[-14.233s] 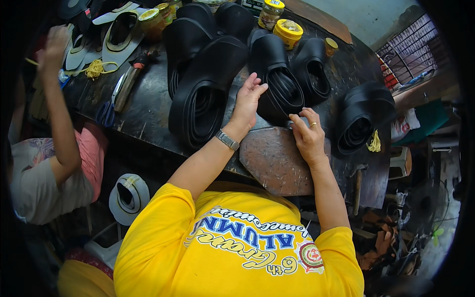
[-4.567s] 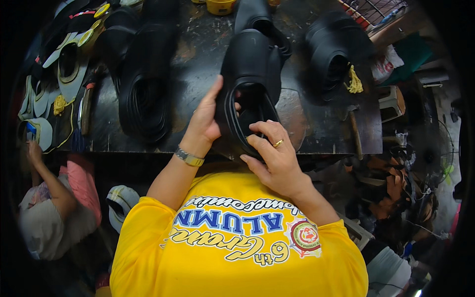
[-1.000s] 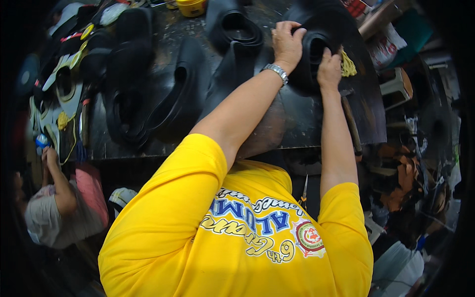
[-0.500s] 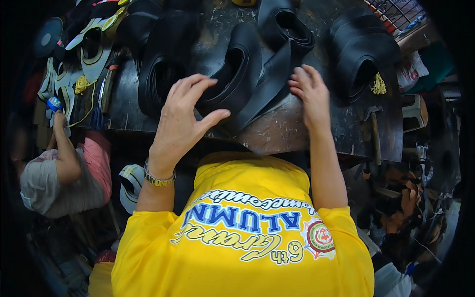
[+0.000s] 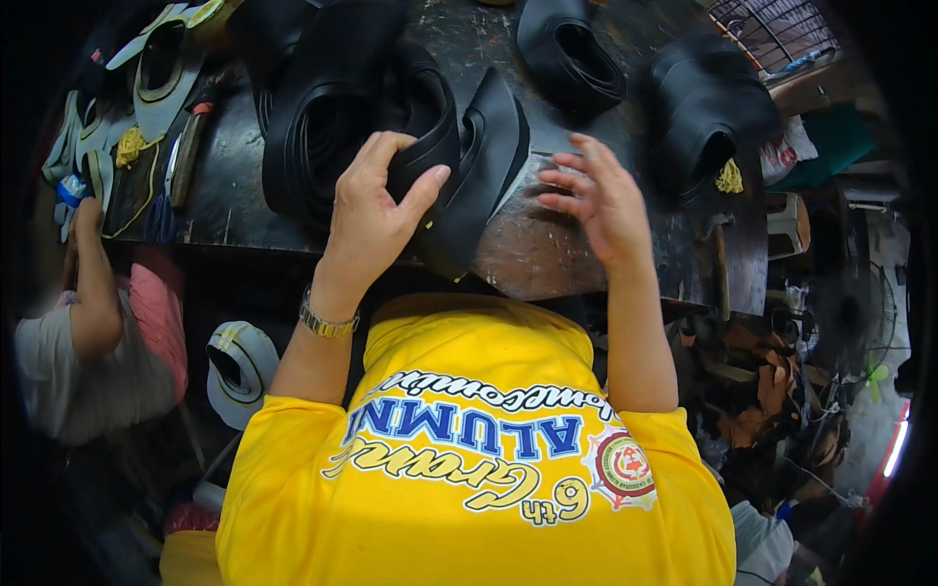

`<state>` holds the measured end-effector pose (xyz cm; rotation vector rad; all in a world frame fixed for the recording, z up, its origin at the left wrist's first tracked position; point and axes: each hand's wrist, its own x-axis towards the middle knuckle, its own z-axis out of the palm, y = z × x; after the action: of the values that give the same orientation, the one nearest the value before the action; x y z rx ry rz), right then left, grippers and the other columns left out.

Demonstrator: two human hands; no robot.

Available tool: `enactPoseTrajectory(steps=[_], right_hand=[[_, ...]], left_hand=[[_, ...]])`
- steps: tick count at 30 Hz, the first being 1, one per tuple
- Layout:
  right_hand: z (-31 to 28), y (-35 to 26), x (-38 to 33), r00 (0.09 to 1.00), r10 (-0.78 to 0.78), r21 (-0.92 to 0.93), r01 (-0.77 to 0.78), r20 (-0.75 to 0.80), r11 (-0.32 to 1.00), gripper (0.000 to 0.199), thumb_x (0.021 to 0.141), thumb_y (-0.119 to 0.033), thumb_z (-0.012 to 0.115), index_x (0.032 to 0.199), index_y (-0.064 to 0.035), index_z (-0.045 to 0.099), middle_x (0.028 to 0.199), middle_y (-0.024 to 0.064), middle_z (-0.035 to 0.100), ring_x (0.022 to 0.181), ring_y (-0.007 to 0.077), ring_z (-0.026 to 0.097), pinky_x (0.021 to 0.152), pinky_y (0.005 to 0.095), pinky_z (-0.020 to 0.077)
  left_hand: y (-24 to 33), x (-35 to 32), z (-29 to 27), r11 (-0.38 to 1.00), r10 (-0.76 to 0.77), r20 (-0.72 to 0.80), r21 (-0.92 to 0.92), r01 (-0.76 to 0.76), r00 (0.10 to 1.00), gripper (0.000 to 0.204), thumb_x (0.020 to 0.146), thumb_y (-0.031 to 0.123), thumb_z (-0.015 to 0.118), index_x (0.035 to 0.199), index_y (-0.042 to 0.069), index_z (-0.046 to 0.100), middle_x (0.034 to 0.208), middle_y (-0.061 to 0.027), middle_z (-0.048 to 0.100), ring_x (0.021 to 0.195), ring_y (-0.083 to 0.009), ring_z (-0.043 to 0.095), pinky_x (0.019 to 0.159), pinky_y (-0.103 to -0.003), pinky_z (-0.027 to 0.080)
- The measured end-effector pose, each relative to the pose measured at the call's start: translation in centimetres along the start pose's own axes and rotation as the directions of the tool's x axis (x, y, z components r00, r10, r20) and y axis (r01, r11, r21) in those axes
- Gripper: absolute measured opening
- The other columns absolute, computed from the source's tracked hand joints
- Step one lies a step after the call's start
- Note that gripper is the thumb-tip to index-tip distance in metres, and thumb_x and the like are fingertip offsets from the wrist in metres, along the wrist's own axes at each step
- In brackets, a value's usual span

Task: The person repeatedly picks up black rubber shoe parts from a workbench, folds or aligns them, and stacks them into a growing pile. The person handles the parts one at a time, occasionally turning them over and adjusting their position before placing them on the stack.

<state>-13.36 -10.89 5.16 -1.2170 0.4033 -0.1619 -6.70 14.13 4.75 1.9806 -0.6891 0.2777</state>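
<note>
Left hand pinches a folded, glossy black rubber tube piece; right hand hovers open-fingered at three o'clock.

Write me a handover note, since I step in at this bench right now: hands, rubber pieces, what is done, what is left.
Left hand: fingers curled on the edge of the folded black rubber piece at the front of the dark worn workbench; grip looks loose.
Right hand: open, fingers spread, above the bench beside that piece, holding nothing.
Stacks of looped black rubber bands lie to the left, more rolls behind and right.
Done: the stacks lie grouped.
Left: seemingly the piece in hand, not yet laid with any stack.
</note>
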Motion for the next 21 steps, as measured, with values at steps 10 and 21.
enactPoseTrajectory(steps=[10, 21], right_hand=[[3.3, 4.8, 5.7, 0.977, -0.159, -0.439, 0.207, 0.144, 0.874, 0.022, 0.086, -0.016, 0.076, 0.100, -0.0007, 0.069, 0.087, 0.0023, 0.062, 0.079, 0.0122, 0.061, 0.069, 0.0279, 0.0526], [-4.3, -0.7, -1.7, 0.913, -0.248, 0.766, -0.098, 0.323, 0.635, 0.036, 0.098, -0.021, 0.052, 0.127, 0.0000, 0.057, 0.099, 0.0149, 0.065, 0.082, 0.0304, 0.068, 0.080, 0.0446, 0.0597]], left_hand=[[-0.2, 0.2, -0.4, 0.975, -0.169, -0.027, -0.155, 0.163, 0.985, 0.025, 0.089, 0.012, 0.074, 0.109, 0.001, 0.065, 0.103, -0.0120, 0.066, 0.095, -0.0222, 0.067, 0.084, -0.032, 0.053], [3.3, -0.6, 5.2, 0.552, -0.234, 0.160, -0.790, 0.267, 0.959, 0.065, 0.090, 0.021, 0.076, 0.145, 0.002, 0.048, 0.147, -0.0162, 0.043, 0.138, -0.0306, 0.045, 0.114, -0.038, 0.037]])
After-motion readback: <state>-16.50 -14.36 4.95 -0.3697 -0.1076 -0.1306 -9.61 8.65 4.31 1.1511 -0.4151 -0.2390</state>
